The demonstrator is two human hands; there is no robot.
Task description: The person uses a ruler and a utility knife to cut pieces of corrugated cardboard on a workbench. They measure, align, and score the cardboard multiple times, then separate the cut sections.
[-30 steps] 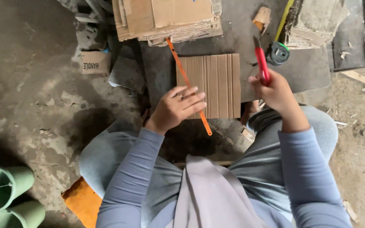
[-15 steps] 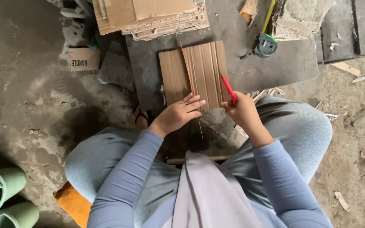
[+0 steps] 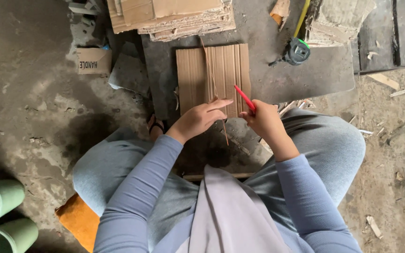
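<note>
A ribbed brown cardboard sheet (image 3: 191,75) lies flat on a dark grey board (image 3: 324,70) in front of my knees. A thin straight strip (image 3: 210,75) lies lengthwise across the sheet, its near end sticking out past the sheet's edge. My left hand (image 3: 198,119) presses fingers down on the strip at the sheet's near edge. My right hand (image 3: 263,122) grips a red pencil (image 3: 244,98), its tip at the sheet's lower right corner, just beside the strip.
A stack of cardboard pieces (image 3: 174,16) lies beyond the sheet. A tape measure (image 3: 297,49) with yellow tape sits at the right on the board. Green boots (image 3: 1,215) stand at bottom left, an orange cushion (image 3: 76,220) under me. Wood scraps litter the right floor.
My right hand came down from the upper right with the red pencil to the sheet's near edge. The strip went from slanted to lying straight along the sheet under my left hand.
</note>
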